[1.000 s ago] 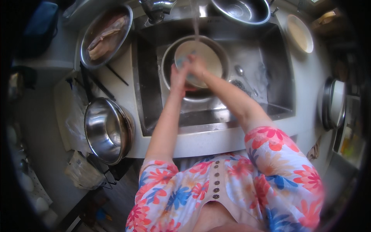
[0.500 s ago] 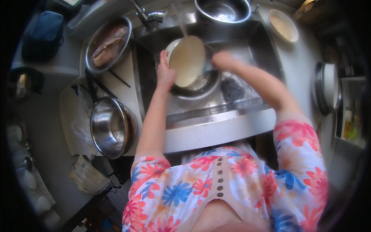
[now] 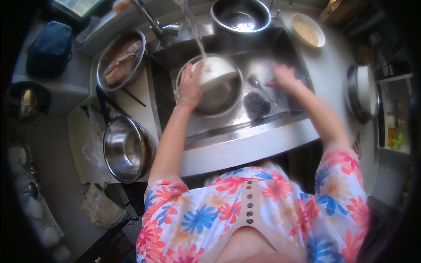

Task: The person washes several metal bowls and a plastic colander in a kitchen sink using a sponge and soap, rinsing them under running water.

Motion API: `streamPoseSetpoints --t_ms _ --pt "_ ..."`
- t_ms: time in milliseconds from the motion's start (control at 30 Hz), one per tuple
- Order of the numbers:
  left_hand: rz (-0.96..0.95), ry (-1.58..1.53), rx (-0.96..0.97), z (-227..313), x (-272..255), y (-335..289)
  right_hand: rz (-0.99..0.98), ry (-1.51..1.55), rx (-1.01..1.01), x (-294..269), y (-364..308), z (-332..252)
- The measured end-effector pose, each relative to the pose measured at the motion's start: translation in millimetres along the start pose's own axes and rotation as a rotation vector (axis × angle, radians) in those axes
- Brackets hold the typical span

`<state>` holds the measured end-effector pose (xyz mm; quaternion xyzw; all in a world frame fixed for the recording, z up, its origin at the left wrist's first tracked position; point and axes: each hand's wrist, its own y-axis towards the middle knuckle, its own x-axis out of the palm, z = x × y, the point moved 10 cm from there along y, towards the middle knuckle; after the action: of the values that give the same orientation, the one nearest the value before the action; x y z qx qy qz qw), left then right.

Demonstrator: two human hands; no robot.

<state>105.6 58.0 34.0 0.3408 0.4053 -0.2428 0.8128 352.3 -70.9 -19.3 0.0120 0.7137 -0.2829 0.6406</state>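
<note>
On the counter at left, an empty steel bowl [image 3: 126,149]; behind it, a steel tray [image 3: 120,59] holding pale pieces of food. In the sink [image 3: 245,127], the left hand [image 3: 190,85] grips a white bowl [image 3: 215,72], tilted under running water [image 3: 193,26] above a steel basin [image 3: 219,98]. The right hand [image 3: 284,78], fingers loosely spread and empty, hovers near a spoon [image 3: 259,86].

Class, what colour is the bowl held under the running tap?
White bowl, held by the left hand; head view.
</note>
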Motion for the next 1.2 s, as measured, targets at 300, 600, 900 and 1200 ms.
streamPoseSetpoints --t_ms 300,600,900,1200 --pt "0.147 -0.012 0.053 4.4 -23.5 15.1 0.412 0.556 -0.390 2.2 57.5 -118.7" --pt "-0.043 -0.026 -0.361 -72.3 8.4 -16.1 0.695 0.492 -0.298 -39.0 15.3 -71.4" --pt "-0.098 -0.280 -0.283 -3.1 68.2 44.1 0.953 0.902 0.121 -65.3 -112.3 106.2" --pt "-0.224 -1.405 -0.851 21.5 136.2 134.4 0.631 1.891 0.718 34.2 -157.1 203.8"
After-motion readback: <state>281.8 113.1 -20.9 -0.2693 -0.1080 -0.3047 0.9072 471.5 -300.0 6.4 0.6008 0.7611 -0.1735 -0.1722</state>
